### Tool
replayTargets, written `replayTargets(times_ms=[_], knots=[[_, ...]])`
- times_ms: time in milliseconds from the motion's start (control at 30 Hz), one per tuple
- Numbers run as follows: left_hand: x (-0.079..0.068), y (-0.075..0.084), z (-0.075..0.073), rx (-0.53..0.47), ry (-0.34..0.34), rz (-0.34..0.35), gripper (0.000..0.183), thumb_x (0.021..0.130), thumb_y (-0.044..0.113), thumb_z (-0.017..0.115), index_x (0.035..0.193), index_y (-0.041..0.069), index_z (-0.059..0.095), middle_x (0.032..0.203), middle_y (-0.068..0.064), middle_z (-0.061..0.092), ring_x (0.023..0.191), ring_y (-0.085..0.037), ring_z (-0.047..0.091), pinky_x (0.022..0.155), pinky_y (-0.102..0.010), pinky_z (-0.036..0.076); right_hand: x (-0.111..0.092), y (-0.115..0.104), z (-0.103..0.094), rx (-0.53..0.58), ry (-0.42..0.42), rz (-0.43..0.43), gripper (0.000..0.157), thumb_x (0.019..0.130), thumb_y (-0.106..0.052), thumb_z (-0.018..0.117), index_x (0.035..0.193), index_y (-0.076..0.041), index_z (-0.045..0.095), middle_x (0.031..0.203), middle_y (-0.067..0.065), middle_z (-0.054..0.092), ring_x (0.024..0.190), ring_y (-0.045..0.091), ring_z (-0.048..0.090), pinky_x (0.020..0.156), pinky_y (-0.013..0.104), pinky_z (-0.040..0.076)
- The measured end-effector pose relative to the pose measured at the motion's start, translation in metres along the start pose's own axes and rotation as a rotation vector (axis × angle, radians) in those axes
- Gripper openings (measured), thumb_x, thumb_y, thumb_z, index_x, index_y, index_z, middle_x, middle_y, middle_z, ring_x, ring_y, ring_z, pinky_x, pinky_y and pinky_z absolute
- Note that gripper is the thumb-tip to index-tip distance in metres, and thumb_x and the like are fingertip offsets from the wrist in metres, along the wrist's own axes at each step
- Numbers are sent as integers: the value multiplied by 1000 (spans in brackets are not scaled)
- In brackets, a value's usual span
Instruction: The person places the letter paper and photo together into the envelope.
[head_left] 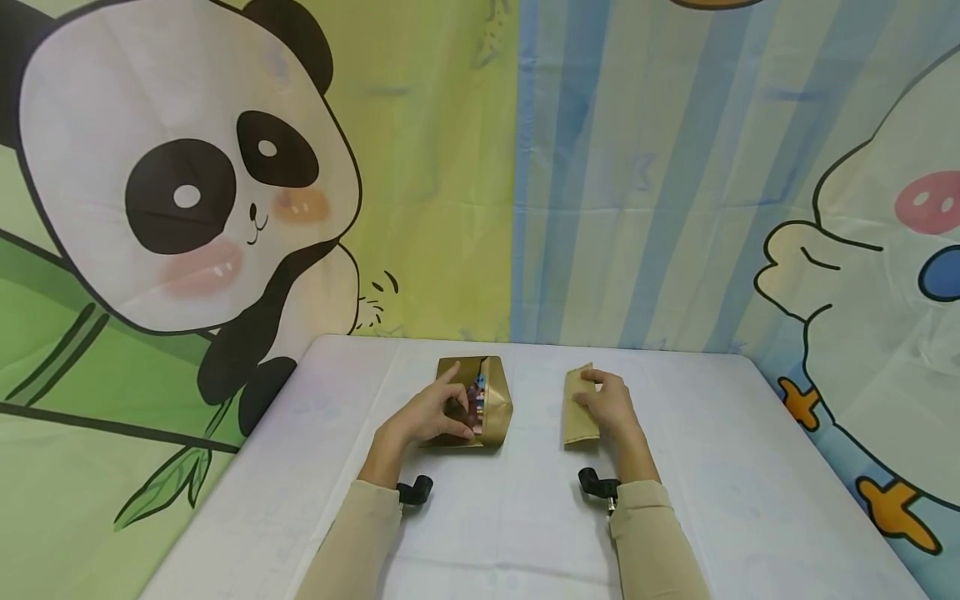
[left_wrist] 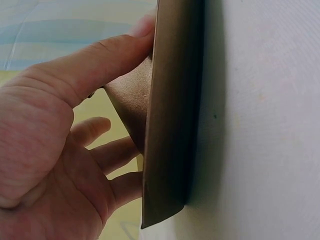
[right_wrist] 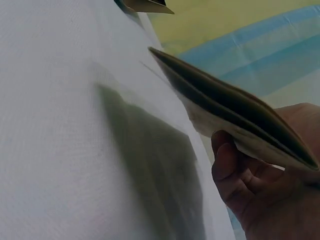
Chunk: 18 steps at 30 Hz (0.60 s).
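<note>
A gold paper box point(head_left: 497, 408) sits on the table left of centre, its opening showing small colourful items point(head_left: 477, 398) inside. My left hand point(head_left: 423, 412) is at the box's left side. In the left wrist view the thumb lies over the edge of a gold panel point(left_wrist: 172, 115) and the other fingers reach behind it; their tips are hidden. My right hand point(head_left: 611, 404) pinches a flat brown kraft paper sleeve point(head_left: 580, 408) between thumb and fingers. In the right wrist view the sleeve point(right_wrist: 225, 107) is tilted above the table, its open edge parted and its shadow falling apart from it.
A white cloth covers the table point(head_left: 510, 533). Behind it hangs a printed curtain point(head_left: 435, 167) with a panda and stripes. A black wrist mount point(head_left: 415, 490) sits on the left wrist and another mount point(head_left: 596, 483) on the right.
</note>
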<state>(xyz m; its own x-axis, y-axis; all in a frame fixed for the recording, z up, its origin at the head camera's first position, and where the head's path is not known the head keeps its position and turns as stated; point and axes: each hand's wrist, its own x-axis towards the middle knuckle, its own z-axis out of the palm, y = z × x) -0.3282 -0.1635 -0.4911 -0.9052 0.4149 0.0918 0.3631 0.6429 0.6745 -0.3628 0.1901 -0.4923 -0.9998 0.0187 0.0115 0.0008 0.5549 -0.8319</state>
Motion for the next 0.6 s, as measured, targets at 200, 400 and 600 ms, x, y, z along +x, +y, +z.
replayTargets(times_ms=[200, 400, 600], knots=[[1, -1, 0, 2, 7, 21, 38, 64, 41, 87, 85, 23, 61, 162, -7, 4, 142, -38, 21, 106, -56, 30, -3, -6, -1, 68, 14, 17, 58, 90, -17, 68, 142, -7, 46, 144, 16, 44, 116, 32, 53, 84, 39, 48], [1, -1, 0, 5, 8, 26, 39, 63, 43, 87, 85, 24, 62, 162, -6, 4, 142, -38, 20, 106, -55, 31, -1, -5, 0, 139, 28, -43, 62, 90, -13, 64, 146, -9, 39, 146, 12, 44, 75, 16, 59, 63, 26, 48], [1, -1, -1, -2, 3, 17, 39, 63, 43, 87, 86, 23, 62, 162, -5, 4, 142, -37, 20, 107, -55, 30, 0, -5, 2, 212, -14, -92, 69, 87, -5, 66, 148, -8, 34, 153, 14, 33, 71, 16, 66, 67, 28, 54]])
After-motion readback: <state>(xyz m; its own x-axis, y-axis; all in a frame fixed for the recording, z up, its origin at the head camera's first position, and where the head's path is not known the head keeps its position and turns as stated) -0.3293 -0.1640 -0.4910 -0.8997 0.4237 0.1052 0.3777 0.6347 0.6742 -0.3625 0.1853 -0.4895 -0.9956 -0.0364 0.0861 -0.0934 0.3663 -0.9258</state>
